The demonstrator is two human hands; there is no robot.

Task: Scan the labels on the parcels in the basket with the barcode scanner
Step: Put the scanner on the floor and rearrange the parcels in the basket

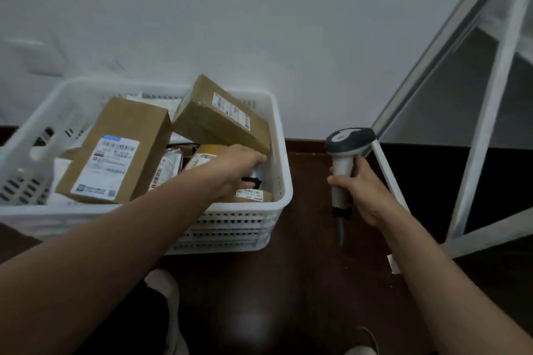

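Note:
A white slotted basket [284, 170] sits on the dark floor, full of parcels. A long brown box [138, 130] with a white label lies at its left. A taped brown box [202, 121] leans tilted against the far right corner. My left hand [239, 167] reaches into the basket's right end, under that tilted box, fingers on a grey bag; whether it grips the bag I cannot tell. A small labelled parcel [252, 194] lies just below the hand. My right hand [364, 190] holds the grey barcode scanner [346, 150] upright, right of the basket.
A white wall stands close behind the basket. A white metal frame [484, 135] leans at the right, its lower bar near the scanner. My shoes [167, 285] show at the bottom on the dark wooden floor.

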